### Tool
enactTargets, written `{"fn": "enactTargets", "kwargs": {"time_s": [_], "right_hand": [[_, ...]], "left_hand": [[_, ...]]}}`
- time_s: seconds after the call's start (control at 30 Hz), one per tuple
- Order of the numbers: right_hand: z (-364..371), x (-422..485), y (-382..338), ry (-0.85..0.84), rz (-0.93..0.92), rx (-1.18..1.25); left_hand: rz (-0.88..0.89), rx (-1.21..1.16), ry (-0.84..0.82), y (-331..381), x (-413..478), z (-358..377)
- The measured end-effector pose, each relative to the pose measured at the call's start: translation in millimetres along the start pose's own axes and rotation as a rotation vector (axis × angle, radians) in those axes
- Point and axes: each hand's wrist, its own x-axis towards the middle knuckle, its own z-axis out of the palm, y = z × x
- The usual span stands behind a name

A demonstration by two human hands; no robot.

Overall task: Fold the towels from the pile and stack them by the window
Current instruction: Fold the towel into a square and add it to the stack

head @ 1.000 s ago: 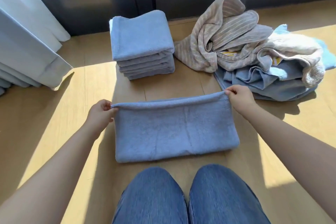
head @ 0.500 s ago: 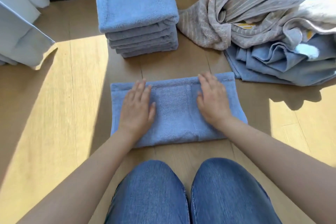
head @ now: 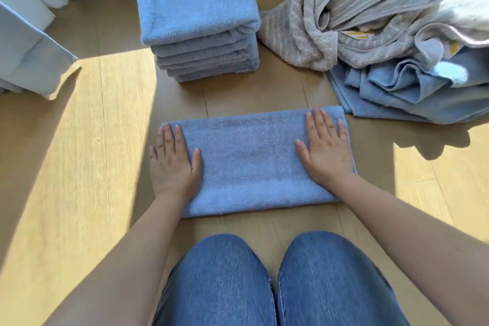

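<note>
A blue towel [head: 251, 159], folded into a long rectangle, lies flat on the wooden floor in front of my knees. My left hand [head: 173, 164] presses flat on its left end, fingers straight. My right hand [head: 326, 148] presses flat on its right end, fingers spread. Behind the towel stands a stack of several folded blue towels [head: 201, 18]. To the right lies the unfolded pile [head: 383, 34]: a beige striped towel on top, crumpled blue towels beneath, something white and light blue at the far right.
White curtains [head: 29, 42] hang at the left, their hem on the floor. A dark window base runs along the top edge. My knees in blue jeans [head: 277, 280] fill the bottom centre. Sunlit wooden floor [head: 79, 167] spreads left and right.
Both hands let go of the towel's far corners, laid flat on the towel's middle, then slid outward to its two ends. The view tilted down and closer.
</note>
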Motion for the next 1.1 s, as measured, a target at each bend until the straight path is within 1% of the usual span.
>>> {"fn": "enactTargets", "kwargs": {"time_s": [0.1, 0.2, 0.27, 0.3, 0.37, 0.43, 0.47, 0.5, 0.53, 0.57, 0.63, 0.7, 0.73, 0.77, 1.0, 1.1], "right_hand": [[-4.7, -3.6, 16.3, -0.015, 0.033, 0.008], [-7.6, -4.1, 16.9, -0.048, 0.041, 0.078], [-13.1, -3.4, 15.8, -0.075, 0.074, 0.151], [-19.2, -2.2, 16.0, -0.078, 0.114, 0.229], [-33.7, 3.5, 19.2, -0.024, 0.210, 0.424], [-44.4, 15.8, 27.4, 0.025, 0.337, 0.646], [-48.7, 22.0, 32.4, 0.023, 0.421, 0.765], [-51.2, 27.2, 36.3, -0.001, 0.500, 0.851], [-52.3, 30.2, 40.0, -0.043, 0.550, 0.895], [-52.4, 31.5, 44.5, -0.100, 0.578, 0.930], [-54.2, 29.6, 49.8, -0.223, 0.593, 1.054], [-56.2, 27.1, 52.5, -0.324, 0.586, 1.150], [-56.5, 26.7, 53.9, -0.353, 0.579, 1.166], [-56.1, 26.8, 54.3, -0.364, 0.571, 1.174], [-58.4, 30.5, 52.1, -0.412, 0.533, 1.164], [-64.3, 29.1, 49.9, -0.393, 0.532, 1.127]], "left_hand": [[-0.051, 0.020, -0.030, -2.8, -0.9, -4.8], [-0.066, 0.102, -0.082, 3.8, -1.6, -12.5], [-0.024, 0.142, -0.075, 14.2, -3.5, -21.0], [0.042, 0.154, -0.066, 22.5, -5.0, -24.3], [0.266, 0.196, -0.092, 50.1, -8.4, -29.4], [0.577, 0.232, -0.167, 92.7, -15.1, -31.6], [0.751, 0.230, -0.203, 117.0, -22.8, -28.8], [0.944, 0.240, -0.195, 139.1, -32.0, -21.9], [1.054, 0.294, -0.201, 160.7, -40.1, -16.7], [1.095, 0.365, -0.224, 179.0, -48.3, -12.8], [1.157, 0.457, -0.244, 205.2, -64.0, -2.9], [1.187, 0.565, -0.344, 225.5, -69.9, -3.3], [1.231, 0.575, -0.332, 233.0, -69.7, 2.7], [1.222, 0.615, -0.361, 237.4, -69.6, 5.9], [1.115, 0.655, -0.176, 241.5, -63.6, -2.3], [1.117, 0.618, -0.176, 239.9, -64.3, -9.3]]}}
